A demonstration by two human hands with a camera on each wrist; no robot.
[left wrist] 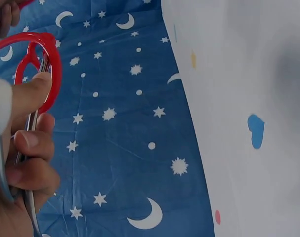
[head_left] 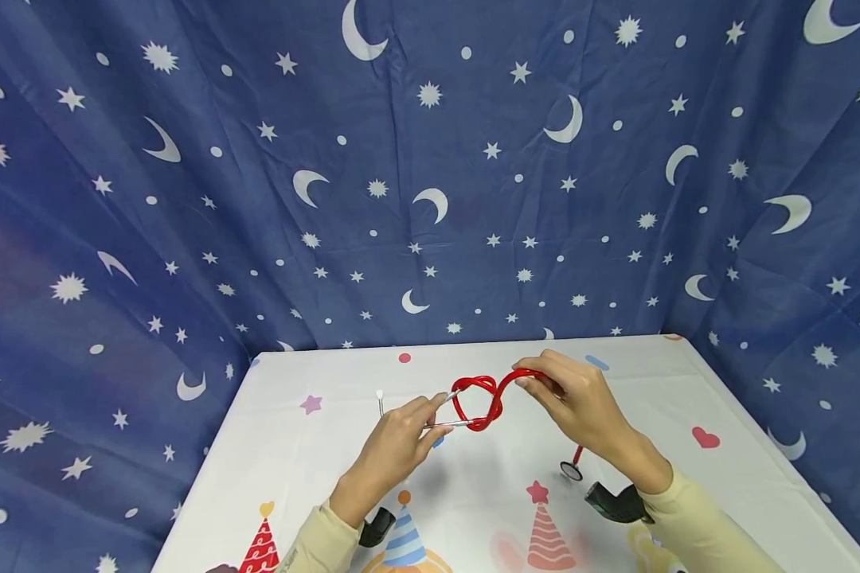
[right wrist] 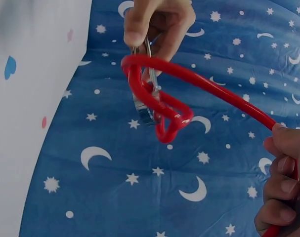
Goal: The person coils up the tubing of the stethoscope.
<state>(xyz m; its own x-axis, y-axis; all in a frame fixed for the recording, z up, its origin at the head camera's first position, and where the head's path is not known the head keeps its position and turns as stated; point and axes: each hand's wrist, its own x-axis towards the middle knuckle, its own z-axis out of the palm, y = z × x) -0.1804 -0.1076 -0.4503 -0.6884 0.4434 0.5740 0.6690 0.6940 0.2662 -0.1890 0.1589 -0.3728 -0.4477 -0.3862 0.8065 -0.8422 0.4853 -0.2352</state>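
Observation:
A stethoscope is held up above the table, its red tubing [head_left: 500,398] looped into a loose knot between the two hands. My left hand [head_left: 396,438] grips the metal ear tubes [left wrist: 33,118], which run into the red loop. One white ear tip [head_left: 380,394] sticks up beyond that hand; in the left wrist view it looms large and blurred. My right hand [head_left: 580,396] holds the tubing to the right of the knot, fingers curled round it in the right wrist view. Below this hand hangs the round chest piece [head_left: 571,471]. The palm side of the right hand is hidden in the head view.
Under the hands lies a white table cover [head_left: 315,461] printed with party hats, stars and hearts. A blue curtain [head_left: 401,159] with moons and stars hangs behind the table and at both sides. Black wrist devices [head_left: 616,503] sit at both cuffs.

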